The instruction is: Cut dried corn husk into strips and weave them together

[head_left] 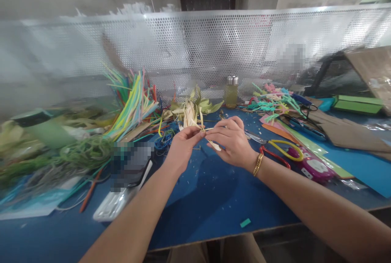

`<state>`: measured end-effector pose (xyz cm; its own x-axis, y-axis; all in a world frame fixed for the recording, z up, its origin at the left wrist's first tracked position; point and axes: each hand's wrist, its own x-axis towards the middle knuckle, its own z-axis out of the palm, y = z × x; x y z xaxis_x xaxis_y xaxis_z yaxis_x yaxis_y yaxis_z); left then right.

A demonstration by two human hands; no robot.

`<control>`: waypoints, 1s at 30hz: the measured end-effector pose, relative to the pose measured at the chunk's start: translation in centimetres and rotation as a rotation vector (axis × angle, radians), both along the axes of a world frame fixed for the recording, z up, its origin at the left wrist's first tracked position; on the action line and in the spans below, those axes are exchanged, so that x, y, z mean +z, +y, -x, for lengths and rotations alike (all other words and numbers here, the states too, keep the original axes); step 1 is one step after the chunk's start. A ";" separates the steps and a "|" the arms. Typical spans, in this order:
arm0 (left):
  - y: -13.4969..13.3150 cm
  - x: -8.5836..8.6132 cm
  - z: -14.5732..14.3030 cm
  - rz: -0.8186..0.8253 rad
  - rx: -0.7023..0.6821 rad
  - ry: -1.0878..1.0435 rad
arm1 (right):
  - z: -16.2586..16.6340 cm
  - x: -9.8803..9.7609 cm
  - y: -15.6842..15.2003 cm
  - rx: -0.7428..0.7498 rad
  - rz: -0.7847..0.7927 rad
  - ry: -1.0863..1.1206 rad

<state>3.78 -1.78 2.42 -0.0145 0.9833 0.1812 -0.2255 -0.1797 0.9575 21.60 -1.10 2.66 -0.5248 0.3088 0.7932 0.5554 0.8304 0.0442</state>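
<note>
Over the middle of the blue table, my left hand pinches a bundle of pale dried husk strips between thumb and fingertips. Close against it, my right hand has its fingers bent together around a thin strip that leads from the bundle. A pale strip end pokes out below the right fingers. The fingertips of both hands nearly meet, and the spot where the strips cross is partly hidden by them. A gold bracelet sits on my right wrist.
Scissors with red and yellow handles lie right of my right hand, by a magenta object. A glass jar stands behind. Colourful pipe cleaners and green yarn crowd the left. Perforated metal borders the back.
</note>
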 end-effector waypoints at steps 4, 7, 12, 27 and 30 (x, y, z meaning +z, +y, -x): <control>0.2 -0.1 0.3 -0.042 0.017 0.065 | 0.0 0.1 0.0 0.002 0.017 0.015; 0.4 -0.2 0.6 -0.017 0.025 0.067 | -0.1 0.0 0.1 -0.006 0.033 0.048; 0.1 0.3 0.7 0.066 -0.036 -0.004 | -0.5 0.1 0.9 -0.096 0.068 0.190; -0.2 0.4 0.5 0.030 -0.131 0.065 | -0.6 0.2 0.3 -0.033 -0.110 -0.093; -0.2 0.4 0.6 -0.065 0.021 0.214 | -0.9 0.4 0.1 -0.083 -0.118 -0.031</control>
